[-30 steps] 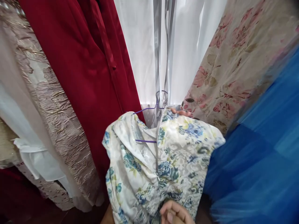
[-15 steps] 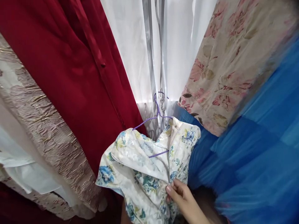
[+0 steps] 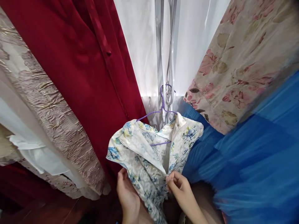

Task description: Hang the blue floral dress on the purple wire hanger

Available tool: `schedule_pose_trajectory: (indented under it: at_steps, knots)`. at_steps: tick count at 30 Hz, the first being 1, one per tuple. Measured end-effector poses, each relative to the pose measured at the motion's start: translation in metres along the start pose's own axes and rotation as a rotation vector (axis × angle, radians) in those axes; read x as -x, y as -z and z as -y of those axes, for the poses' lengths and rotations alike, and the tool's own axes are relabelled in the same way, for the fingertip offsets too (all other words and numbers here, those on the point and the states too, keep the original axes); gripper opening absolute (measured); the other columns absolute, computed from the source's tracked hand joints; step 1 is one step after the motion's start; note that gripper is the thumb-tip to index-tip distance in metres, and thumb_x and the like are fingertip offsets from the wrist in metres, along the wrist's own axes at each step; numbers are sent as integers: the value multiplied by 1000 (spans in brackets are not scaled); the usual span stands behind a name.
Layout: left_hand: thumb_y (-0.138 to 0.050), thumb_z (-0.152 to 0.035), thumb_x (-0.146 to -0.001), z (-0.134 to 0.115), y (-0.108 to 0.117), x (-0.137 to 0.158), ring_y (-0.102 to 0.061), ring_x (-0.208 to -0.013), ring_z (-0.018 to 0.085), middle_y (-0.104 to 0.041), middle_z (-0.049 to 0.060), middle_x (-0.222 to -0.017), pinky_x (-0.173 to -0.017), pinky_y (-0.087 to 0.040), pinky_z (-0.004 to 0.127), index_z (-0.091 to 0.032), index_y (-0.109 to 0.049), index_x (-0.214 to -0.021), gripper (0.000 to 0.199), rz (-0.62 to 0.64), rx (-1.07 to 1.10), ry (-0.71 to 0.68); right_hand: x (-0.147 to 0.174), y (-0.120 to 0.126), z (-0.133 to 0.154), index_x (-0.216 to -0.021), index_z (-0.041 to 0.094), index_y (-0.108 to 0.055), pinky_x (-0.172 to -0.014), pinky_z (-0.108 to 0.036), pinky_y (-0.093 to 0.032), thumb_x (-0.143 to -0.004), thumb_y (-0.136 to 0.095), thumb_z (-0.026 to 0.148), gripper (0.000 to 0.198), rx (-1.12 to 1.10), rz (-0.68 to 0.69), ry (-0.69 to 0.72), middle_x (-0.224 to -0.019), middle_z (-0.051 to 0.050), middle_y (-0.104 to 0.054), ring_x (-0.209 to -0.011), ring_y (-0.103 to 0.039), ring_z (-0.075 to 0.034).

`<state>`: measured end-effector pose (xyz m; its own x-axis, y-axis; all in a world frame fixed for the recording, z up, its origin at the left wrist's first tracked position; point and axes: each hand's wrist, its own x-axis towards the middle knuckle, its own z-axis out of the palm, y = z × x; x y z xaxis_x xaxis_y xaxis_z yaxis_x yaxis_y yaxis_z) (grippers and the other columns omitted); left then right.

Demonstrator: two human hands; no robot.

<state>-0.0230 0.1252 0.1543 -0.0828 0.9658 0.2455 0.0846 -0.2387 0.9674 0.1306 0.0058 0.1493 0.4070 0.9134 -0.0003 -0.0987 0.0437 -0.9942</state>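
A white dress with blue and yellow flowers (image 3: pixel 142 174) hangs on a thin purple hanger (image 3: pixel 163 107), its front or back opening spread in a V. At the bottom of that V my right hand (image 3: pixel 178 185) is closed, thumb and forefinger pinching a zipper pull at the edge of the opening. My left hand (image 3: pixel 128 194) is at the dress's left side, fingers curled against its edge and partly hidden by the cloth. The pale inside of the garment shows between the flaps, with the hanger's lower bar across it.
Behind hang a red satin garment (image 3: pixel 77 71), a white one (image 3: pixel 137 40) with long ribbons (image 3: pixel 171 56), and a pink-floral beige one (image 3: pixel 224 81). Blue tulle (image 3: pixel 257 165) fills the right. Textured pinkish fabric (image 3: pixel 60 118) hangs at left; dark reddish floor (image 3: pixel 60 211) lies below.
My left hand has come up into view at the dress's left side. The dress and hanger sit slightly higher and further right in view. My right hand keeps its pinch.
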Motion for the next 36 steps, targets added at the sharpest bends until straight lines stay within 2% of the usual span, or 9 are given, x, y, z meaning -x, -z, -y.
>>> schedule_pose_trajectory:
  at_steps: [2, 4, 9, 11, 14, 18, 21, 28, 36]
  knots:
    - [-31, -42, -102, 8, 5, 6, -63, -100, 23, -61, 6, -105, -82, -56, 38, -24, -54, -108, 30, -230, 82, -2, 5, 6, -6, -71, 20, -48, -56, -25, -30, -89, -62, 58, 45, 0, -21, -24, -57, 4, -47, -54, -40, -12]
    - [-47, -38, -95, 12, 5, 18, -62, -101, 24, -61, 4, -102, -86, -54, 38, -25, -56, -99, 16, -296, 55, -48, 9, 11, -8, -69, 20, -49, -55, -25, -29, -89, -63, 57, 45, 27, -36, -37, -55, 4, -48, -53, -41, -11]
    - [-58, -33, -90, 17, -23, 62, -66, -101, 27, -68, 7, -105, -90, -55, 41, -28, -62, -108, 19, 393, -50, -85, 12, 13, -6, -69, 18, -52, -56, -25, -32, -90, -64, 53, 43, 53, -1, -33, -55, 3, -51, -53, -43, -11]
    - [-59, -33, -91, 21, -37, 72, -65, -111, 29, -68, 10, -118, -97, -53, 42, -26, -59, -122, 32, 543, -64, -110, 10, 13, -5, -69, 18, -53, -56, -25, -34, -90, -64, 53, 43, 39, 1, -25, -55, 3, -52, -52, -44, -11]
    - [-53, -28, -94, 22, -50, 74, -64, -113, 28, -67, 13, -119, -97, -51, 41, -21, -61, -121, 28, 603, -121, -204, 7, 13, -4, -68, 17, -54, -55, -24, -36, -88, -66, 53, 43, 13, -12, -28, -54, 3, -53, -51, -47, -11]
    - [-49, -24, -96, 9, -56, 68, -64, -87, 21, -67, 7, -89, -80, -50, 31, -19, -61, -94, 13, 582, -141, -273, 5, 13, 8, -70, 15, -62, -49, -23, -34, -84, -72, 51, 40, -24, -64, -12, -52, 1, -58, -47, -47, -10]
    - [-48, -18, -95, -3, -54, 66, -57, -73, 16, -57, 1, -75, -71, -44, 25, -19, -50, -76, 19, 611, -110, -333, -1, 13, 26, -65, 15, -62, -44, -22, -32, -82, -74, 50, 41, -85, -114, -1, -49, 0, -60, -41, -45, -9]
    - [-44, -4, -82, -23, -31, 47, -52, -73, 15, -52, 0, -77, -67, -35, 25, -21, -42, -76, 18, 740, -422, -464, -47, 11, 98, -65, 13, -67, -34, -16, -21, -76, -77, 43, 34, -274, -150, 59, -46, 1, -60, -32, -39, -3]
    - [-43, -4, -80, -37, -7, 35, -53, -71, 16, -55, 0, -80, -63, -32, 27, -21, -44, -78, 18, 838, -677, -471, -94, -6, 171, -68, 11, -70, -34, -16, -21, -69, -81, 38, 29, -424, -148, 251, -45, 3, -56, -35, -39, -3]
